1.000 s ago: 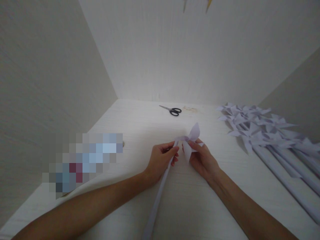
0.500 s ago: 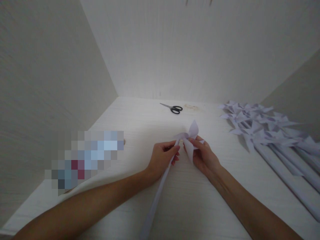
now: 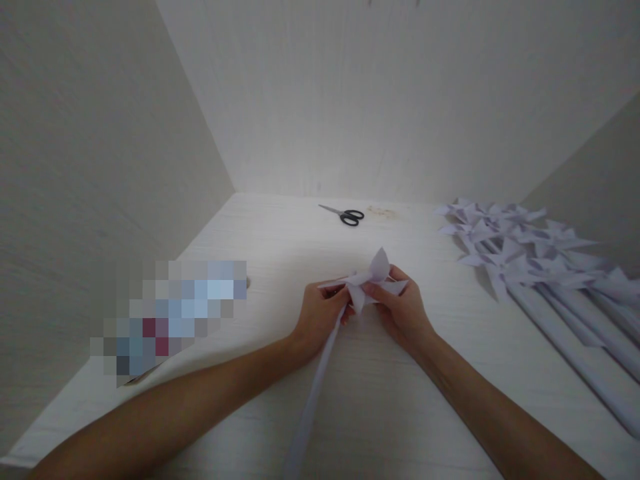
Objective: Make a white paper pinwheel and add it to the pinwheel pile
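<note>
I hold a white paper pinwheel (image 3: 374,275) over the middle of the white table (image 3: 280,247). My left hand (image 3: 320,315) grips the top of its rolled paper stick (image 3: 311,407), which runs down toward me and out of the bottom of the view. My right hand (image 3: 400,308) pinches the folded blades at the head, with thumb and fingers closed on the paper. The two hands almost touch at the pinwheel's centre.
Black-handled scissors (image 3: 345,215) lie at the back of the table. A pile of several finished white pinwheels (image 3: 520,257) with long sticks lies along the right side. A blurred patch (image 3: 173,313) covers something at the left. Walls close in on three sides.
The pinwheel head has turned and dropped lower between my hands. My right hand has moved left and closed further over the blades. The left hand has stayed on the stick.
</note>
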`<state>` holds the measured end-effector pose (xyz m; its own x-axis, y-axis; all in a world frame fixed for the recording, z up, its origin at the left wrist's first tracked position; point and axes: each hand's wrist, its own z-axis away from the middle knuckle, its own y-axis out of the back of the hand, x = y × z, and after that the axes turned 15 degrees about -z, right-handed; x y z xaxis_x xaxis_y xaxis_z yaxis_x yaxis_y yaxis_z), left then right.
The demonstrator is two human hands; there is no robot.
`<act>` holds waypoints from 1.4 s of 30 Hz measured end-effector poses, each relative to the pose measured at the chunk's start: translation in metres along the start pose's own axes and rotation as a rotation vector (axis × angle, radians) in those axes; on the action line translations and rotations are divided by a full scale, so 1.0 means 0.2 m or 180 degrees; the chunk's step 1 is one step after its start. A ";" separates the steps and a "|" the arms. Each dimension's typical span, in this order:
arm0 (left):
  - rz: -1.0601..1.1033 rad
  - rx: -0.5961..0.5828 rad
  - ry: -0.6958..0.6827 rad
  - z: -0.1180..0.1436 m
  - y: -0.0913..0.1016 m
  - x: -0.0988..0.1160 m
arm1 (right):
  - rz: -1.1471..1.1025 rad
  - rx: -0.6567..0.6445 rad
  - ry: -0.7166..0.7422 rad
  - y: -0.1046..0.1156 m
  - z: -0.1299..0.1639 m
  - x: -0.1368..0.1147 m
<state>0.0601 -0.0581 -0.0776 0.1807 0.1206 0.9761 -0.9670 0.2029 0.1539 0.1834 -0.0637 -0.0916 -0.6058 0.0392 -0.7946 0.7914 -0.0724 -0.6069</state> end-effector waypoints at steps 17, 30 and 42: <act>0.0032 -0.0117 -0.0005 0.00 0.01 -0.03 | -0.0584 -0.0016 -0.0480 0.01 -0.04 -0.02; -0.0298 -0.0050 -0.0185 0.02 0.00 -0.01 | -0.0587 -0.0039 -0.0534 0.01 -0.04 -0.02; -0.0164 -0.0215 -0.0276 0.00 0.00 -0.03 | -0.0818 -0.0145 -0.0740 0.01 -0.04 -0.03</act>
<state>0.0589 -0.0593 -0.0840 0.2109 0.0244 0.9772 -0.9420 0.2719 0.1965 0.1894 -0.0554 -0.0890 -0.7839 -0.1781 -0.5948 0.6103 -0.0449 -0.7909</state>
